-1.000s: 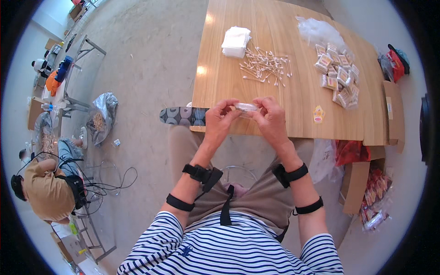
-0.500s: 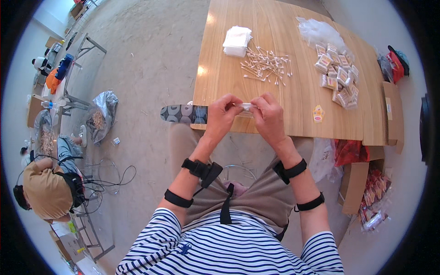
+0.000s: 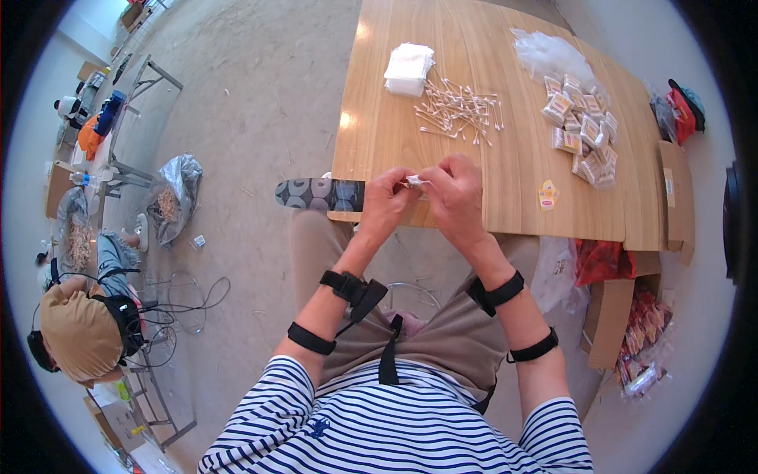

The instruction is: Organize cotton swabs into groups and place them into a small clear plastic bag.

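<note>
At the near edge of the wooden table (image 3: pixel 505 209), my left hand (image 3: pixel 385 201) and my right hand (image 3: pixel 454 193) come together, closed on a small whitish clear plastic packet (image 3: pixel 414 182). Fingers cover most of it, so its contents cannot be made out. Beyond the hands lies a loose heap of cotton swabs (image 3: pixel 462 113). A stack of clear-white plastic bags (image 3: pixel 409 69) stands left of the heap. To the right, several filled packs of cotton swabs (image 3: pixel 588 130) are piled up. Small yellow-and-white cards (image 3: pixel 548 195) lie near the right part of the front edge.
Crumpled clear plastic (image 3: pixel 553 55) covers the table's far right. Cardboard boxes (image 3: pixel 612 320) and bagged red items (image 3: pixel 643 347) stand below on the right. At the left, another person (image 3: pixel 83 328) sits by a bench, near a plastic sack (image 3: pixel 178 197) and loose cables (image 3: pixel 185 308).
My hands have drawn closer together, the right one moving left toward the other. The packet between them has shifted slightly left and is more covered by fingers.
</note>
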A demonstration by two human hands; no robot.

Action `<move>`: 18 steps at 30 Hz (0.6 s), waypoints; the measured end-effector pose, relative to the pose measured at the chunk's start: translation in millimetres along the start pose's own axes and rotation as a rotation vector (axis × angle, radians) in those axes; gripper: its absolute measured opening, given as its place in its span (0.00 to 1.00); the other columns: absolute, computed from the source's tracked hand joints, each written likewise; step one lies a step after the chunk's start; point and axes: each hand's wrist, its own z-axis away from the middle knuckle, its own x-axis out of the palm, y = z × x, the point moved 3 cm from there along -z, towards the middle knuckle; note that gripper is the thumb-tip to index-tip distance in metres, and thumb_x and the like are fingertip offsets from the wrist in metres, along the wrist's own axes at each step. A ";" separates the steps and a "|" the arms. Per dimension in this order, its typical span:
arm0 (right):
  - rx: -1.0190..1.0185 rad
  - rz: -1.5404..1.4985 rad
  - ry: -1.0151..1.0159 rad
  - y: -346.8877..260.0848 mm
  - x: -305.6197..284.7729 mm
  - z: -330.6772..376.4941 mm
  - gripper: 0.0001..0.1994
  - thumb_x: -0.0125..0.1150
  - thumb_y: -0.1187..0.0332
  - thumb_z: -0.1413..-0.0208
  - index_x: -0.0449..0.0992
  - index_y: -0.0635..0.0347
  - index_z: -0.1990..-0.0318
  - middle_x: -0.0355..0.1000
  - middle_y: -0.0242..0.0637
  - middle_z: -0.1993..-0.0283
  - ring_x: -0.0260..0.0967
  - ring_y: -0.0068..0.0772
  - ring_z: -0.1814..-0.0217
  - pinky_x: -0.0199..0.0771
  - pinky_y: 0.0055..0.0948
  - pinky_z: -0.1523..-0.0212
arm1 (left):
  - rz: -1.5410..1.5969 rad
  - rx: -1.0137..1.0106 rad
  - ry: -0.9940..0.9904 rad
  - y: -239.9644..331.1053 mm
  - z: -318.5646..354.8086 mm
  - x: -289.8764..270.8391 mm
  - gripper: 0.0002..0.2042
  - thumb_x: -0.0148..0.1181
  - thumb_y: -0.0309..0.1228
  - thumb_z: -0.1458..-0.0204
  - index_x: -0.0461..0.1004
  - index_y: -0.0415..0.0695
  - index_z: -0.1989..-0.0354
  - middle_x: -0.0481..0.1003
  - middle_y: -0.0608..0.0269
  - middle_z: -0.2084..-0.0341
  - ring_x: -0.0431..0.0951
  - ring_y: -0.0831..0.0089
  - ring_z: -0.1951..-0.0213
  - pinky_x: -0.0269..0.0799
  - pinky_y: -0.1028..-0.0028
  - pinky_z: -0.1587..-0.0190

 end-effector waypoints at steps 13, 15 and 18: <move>-0.044 0.070 -0.024 -5.2 8.3 -4.9 0.04 0.65 0.75 0.57 0.76 0.58 0.73 0.66 0.36 0.69 0.66 0.41 0.63 0.60 0.40 0.59 | 0.010 0.045 0.042 -3.8 -0.8 0.5 0.07 0.59 0.15 0.51 0.77 0.36 0.64 0.76 0.71 0.74 0.74 0.86 0.68 0.72 0.80 0.65; -0.048 0.063 -0.072 -5.7 10.5 -6.3 0.04 0.65 0.75 0.58 0.76 0.58 0.73 0.66 0.36 0.69 0.66 0.41 0.62 0.61 0.41 0.59 | 0.013 0.050 0.040 -2.2 -0.3 0.9 0.07 0.59 0.15 0.51 0.77 0.36 0.64 0.76 0.72 0.74 0.73 0.86 0.69 0.71 0.80 0.65; -0.075 0.105 -0.062 -5.3 13.6 -4.4 0.04 0.65 0.75 0.57 0.76 0.58 0.73 0.66 0.37 0.69 0.66 0.42 0.61 0.61 0.41 0.59 | -0.056 0.058 0.065 1.8 0.4 0.8 0.07 0.60 0.16 0.51 0.77 0.36 0.64 0.75 0.73 0.75 0.72 0.87 0.69 0.70 0.80 0.66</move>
